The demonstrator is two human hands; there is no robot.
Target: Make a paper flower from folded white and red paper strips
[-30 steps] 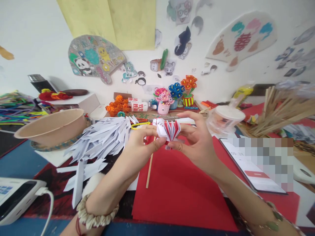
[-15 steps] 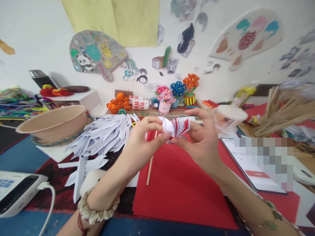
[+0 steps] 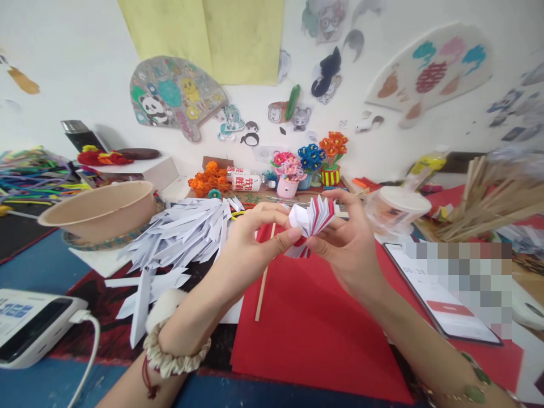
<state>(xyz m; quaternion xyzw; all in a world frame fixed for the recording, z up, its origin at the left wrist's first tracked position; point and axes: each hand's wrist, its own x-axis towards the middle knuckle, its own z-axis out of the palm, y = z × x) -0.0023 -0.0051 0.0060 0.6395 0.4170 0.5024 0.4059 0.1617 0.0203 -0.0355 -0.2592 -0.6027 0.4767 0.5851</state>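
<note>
A small fan of folded red and white paper is held up between both hands over the red paper sheet. My left hand pinches its left, white side with thumb and fingers. My right hand grips the base and right side, fingers curled behind the folds. A thin wooden stick lies on the table under the hands. A pile of folded white paper pieces lies just left of my left hand.
A tan paper bowl stands at left, a power bank with cable at the near left. A phone lies at right, beside a clear lidded cup and a bundle of wooden sticks. Craft flowers and a glue bottle line the back.
Both hands have shifted slightly right and up with the paper fan. The fan has tilted, its folds now pointing more up and to the right.
</note>
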